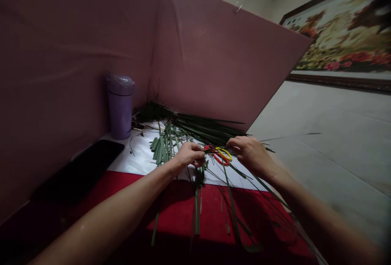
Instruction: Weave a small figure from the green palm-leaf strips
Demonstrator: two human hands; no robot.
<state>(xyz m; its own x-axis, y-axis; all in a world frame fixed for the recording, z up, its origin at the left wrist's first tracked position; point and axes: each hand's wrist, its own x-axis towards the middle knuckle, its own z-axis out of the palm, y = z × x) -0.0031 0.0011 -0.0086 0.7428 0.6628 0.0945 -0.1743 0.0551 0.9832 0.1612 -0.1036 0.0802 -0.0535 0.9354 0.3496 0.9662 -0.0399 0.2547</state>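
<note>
My left hand (pixel 192 155) is closed in a pinch on a small bunch of green leaf strips (pixel 197 208), whose long ends hang over the red cloth. To its right, my right hand (pixel 249 153) is raised with fingers pinched together. A thin leaf blade (pixel 305 134) sticks out to the right from behind it, seemingly held in those fingers. Between my hands lie scissors (pixel 225 163) with red and yellow handles; their blades are hidden. Short cut leaf pieces (pixel 157 150) lie left of my left hand.
A pile of long dark green leaves (pixel 207 128) lies along the pink partition (pixel 214 61). At left stand a purple tumbler (pixel 120 110) and a dark flat object (pixel 88 167). White sheet (pixel 139 161) and red cloth (pixel 128 183) cover the table. A framed picture (pixel 342 40) hangs right.
</note>
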